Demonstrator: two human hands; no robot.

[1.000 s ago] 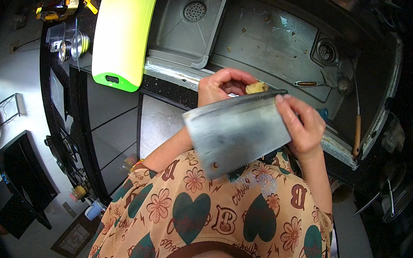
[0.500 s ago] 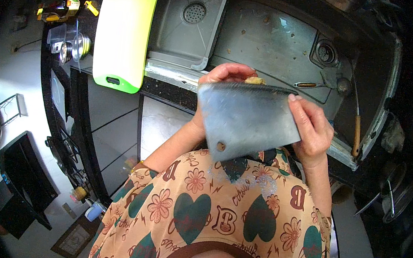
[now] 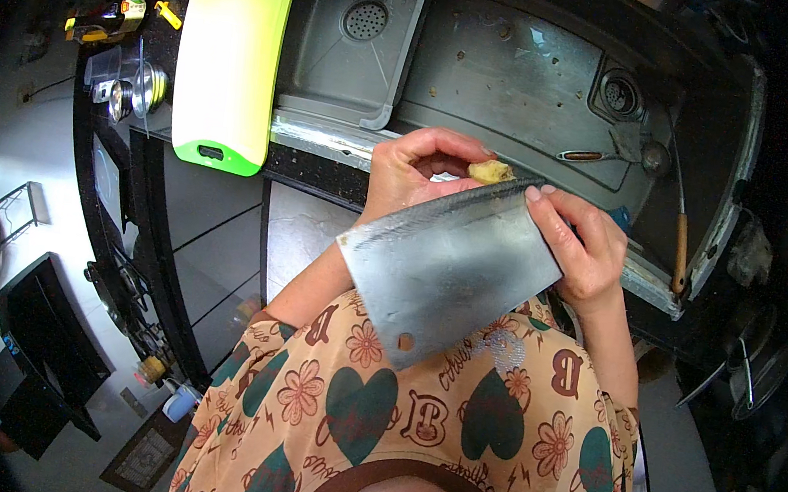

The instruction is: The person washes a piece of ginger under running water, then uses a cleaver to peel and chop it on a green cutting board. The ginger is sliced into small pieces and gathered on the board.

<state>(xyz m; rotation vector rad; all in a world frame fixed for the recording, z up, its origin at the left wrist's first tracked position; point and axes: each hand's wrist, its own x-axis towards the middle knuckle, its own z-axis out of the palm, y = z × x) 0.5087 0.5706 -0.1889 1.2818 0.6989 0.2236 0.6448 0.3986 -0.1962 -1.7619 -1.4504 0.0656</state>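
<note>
In front of my body, above the sink's near edge, my right hand [image 3: 585, 250] grips a broad metal cleaver [image 3: 453, 271] close to its upper right corner, thumb and fingers pressed on the blade; its handle is hidden. The blade slants down to the left and has a small hole near its lower corner. Behind it, my left hand [image 3: 406, 167] pinches a small yellowish piece of ginger [image 3: 491, 171], fingers curled round. The ginger sits right at the cleaver's upper edge; whether they touch is hard to see.
A two-basin sink [image 3: 485, 89] lies ahead, with small scraps on its bottom. A spatula [image 3: 602, 157] and a wooden-handled tool [image 3: 680, 250] lie in or over its right side. A green-edged cutting board [image 3: 232, 60] rests at left. Pans [image 3: 748, 365] stand far right.
The cleaver has tilted, its left end dropping lower and leftward. More of the ginger and of my left hand's fingers now shows above the blade.
</note>
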